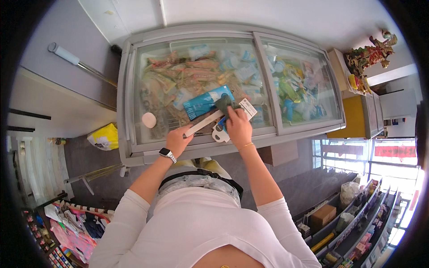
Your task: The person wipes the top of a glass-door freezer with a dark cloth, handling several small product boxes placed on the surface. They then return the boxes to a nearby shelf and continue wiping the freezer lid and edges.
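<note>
Over the glass lid of a chest freezer (201, 80), my left hand (179, 139) grips the lower end of a long, flat whitish strip (204, 124). The fingers of my right hand (238, 125) pinch a dark grey-green cloth item (225, 104) near the strip's upper end. A blue printed package (207, 102) lies on the glass just beyond the hands. White cards bearing print, one with a barcode (248, 109) and one with a hanger cutout (220, 134), show around my right hand. A round whitish object (149, 120) rests at the lid's left.
Bagged goods fill the freezer beneath the glass. A yellow bag (104, 136) is on the floor at left, near metal rails. A cardboard box (283, 153) stands below the freezer's front edge. Stocked shelves (348, 221) are at lower right, hanging clothes (75, 231) at lower left.
</note>
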The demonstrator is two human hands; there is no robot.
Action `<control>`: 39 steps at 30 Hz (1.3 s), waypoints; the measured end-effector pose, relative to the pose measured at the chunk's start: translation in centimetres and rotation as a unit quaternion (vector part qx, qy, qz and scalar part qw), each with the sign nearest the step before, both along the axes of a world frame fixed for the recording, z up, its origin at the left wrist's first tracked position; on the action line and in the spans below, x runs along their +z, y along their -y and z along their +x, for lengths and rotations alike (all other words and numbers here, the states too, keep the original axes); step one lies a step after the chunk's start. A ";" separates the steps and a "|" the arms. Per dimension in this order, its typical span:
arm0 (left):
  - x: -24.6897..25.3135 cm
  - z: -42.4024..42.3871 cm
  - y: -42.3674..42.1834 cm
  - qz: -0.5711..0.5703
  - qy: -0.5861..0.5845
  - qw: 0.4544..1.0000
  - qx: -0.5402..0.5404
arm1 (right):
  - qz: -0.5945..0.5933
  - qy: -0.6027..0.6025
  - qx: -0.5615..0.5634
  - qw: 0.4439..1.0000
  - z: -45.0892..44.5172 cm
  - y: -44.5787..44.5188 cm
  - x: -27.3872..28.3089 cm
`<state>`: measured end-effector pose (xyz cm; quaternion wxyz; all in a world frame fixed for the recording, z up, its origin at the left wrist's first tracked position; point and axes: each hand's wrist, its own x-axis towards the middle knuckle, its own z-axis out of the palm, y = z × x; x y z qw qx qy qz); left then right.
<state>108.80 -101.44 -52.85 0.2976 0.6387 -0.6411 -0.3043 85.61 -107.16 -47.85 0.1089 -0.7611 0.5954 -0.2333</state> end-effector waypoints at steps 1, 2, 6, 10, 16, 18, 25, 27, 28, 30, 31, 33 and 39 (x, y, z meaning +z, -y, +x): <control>0.0 -0.1 0.1 -0.004 0.004 1.000 -0.003 | -0.017 -0.075 0.022 0.997 0.9 0.0 -1.2; 0.0 -0.2 0.2 -0.009 0.008 1.000 -0.005 | -0.024 -0.081 0.012 0.996 1.5 -0.5 -2.2; 0.4 -0.1 0.3 0.026 0.002 1.000 -0.015 | 0.002 -0.113 0.117 0.987 7.3 -5.2 -2.6; -0.8 0.6 -0.2 0.045 0.052 0.998 0.007 | -0.019 -0.080 0.175 0.981 8.6 -6.3 -2.5; -1.2 0.3 0.3 -0.007 -0.047 0.999 0.012 | -0.056 -0.150 0.053 0.986 0.9 0.3 -2.2; -1.2 0.3 0.4 -0.003 -0.045 0.999 0.011 | -0.073 -0.168 0.035 0.983 0.9 1.1 -1.8; -0.8 0.3 0.5 0.047 0.039 0.998 0.016 | -0.015 -0.133 0.165 0.977 9.7 -7.3 -2.3; -1.0 0.6 0.8 0.056 0.037 0.998 0.014 | -0.027 -0.141 0.163 0.976 8.7 -6.3 -2.2; -1.2 0.7 0.8 0.036 0.008 0.999 0.001 | -0.030 -0.144 0.160 0.976 7.7 -5.7 -2.1; -1.6 0.5 0.2 0.035 -0.071 0.996 0.027 | 0.007 -0.169 0.078 0.983 4.9 -2.5 -2.5; -1.5 0.3 0.4 0.027 -0.072 0.997 0.026 | -0.008 -0.155 0.031 0.987 2.8 -0.9 -2.2; -1.5 0.1 0.2 0.016 -0.070 0.997 0.028 | -0.063 -0.199 0.019 0.978 1.2 0.7 -1.4; -1.8 -0.1 0.2 0.012 -0.065 0.997 0.040 | -0.029 -0.231 0.125 0.964 7.8 -5.2 -1.3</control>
